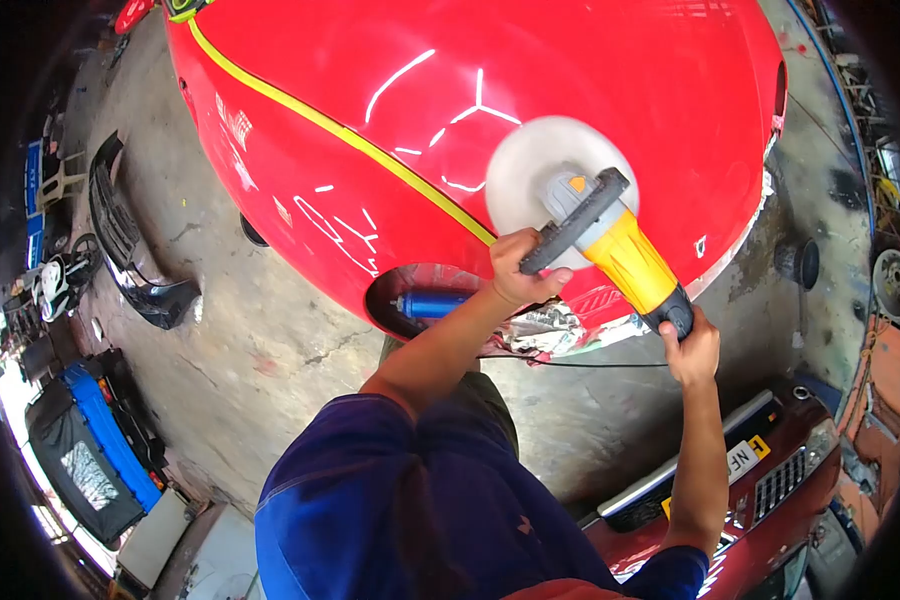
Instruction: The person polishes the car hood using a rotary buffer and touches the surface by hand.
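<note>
My left hand (523,268): fingers curled tight round the near-left end of the black handle (582,220), thumb out along its near side. My right hand (694,348): wrapped round the dark rear end of the polisher (630,258), thumb on top; far-side fingers partly hidden. No slack in either grip that I can see.

Polisher is over the red car body (690,90), right of middle and toward the near edge, yellow housing slanting from the pad down to my right hand. White pad (510,175) lies flat over the red surface, its face blurred; underside hidden, so can't confirm contact.

Yellow strip (340,134) runs diagonally from the surface's far-left corner to just beside my left hand. Blue cylinder (438,304) sits in the opening at the near edge, left of my left wrist. Crumpled sheeting (550,328) along that same edge, between my forearms; black cable (605,364) just below it.

Further out: black bumper (130,255) on the concrete floor (270,385), well left; dark red car (802,478) behind my right forearm.
</note>
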Action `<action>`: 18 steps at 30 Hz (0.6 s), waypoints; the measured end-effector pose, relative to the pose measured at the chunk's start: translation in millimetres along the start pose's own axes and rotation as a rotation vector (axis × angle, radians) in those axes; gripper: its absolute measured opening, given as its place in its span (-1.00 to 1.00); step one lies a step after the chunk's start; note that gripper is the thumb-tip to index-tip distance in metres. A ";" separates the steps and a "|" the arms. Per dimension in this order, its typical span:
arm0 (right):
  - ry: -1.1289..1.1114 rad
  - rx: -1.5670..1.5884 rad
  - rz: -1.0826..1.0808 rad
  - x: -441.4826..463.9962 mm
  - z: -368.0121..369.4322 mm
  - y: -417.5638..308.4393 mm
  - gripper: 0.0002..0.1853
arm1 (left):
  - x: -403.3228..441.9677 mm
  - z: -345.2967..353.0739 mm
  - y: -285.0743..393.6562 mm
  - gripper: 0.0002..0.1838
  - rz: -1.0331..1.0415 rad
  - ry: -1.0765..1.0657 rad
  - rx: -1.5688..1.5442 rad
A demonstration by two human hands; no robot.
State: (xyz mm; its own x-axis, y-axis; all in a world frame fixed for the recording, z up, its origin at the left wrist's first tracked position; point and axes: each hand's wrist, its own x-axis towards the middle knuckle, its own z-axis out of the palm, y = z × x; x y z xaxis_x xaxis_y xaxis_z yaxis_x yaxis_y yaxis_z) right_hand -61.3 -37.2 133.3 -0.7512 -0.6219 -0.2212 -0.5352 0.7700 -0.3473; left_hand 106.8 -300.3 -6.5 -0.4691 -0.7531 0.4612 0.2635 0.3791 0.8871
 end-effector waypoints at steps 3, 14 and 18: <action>0.016 0.007 0.101 -32.2 6.1 14.3 -0.19 | -14.2 19.8 0.8 -0.41 0.006 -0.065 -0.041; 0.139 0.356 0.360 -105.1 65.0 -13.4 -0.25 | 46.5 25.2 18.9 -0.47 -0.033 -0.401 -0.041; 0.175 0.409 0.275 -60.0 86.8 -93.4 -0.34 | 104.7 -39.0 6.5 -0.23 -0.019 -0.290 0.020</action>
State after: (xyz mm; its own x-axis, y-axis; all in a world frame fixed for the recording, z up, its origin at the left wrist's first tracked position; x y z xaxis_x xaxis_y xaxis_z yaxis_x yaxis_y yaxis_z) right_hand 67.3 -84.1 99.9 -0.9148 -0.3444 -0.2109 -0.1408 0.7614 -0.6328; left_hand 92.2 -397.7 46.7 -0.6958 -0.5763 0.4286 0.2372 0.3788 0.8946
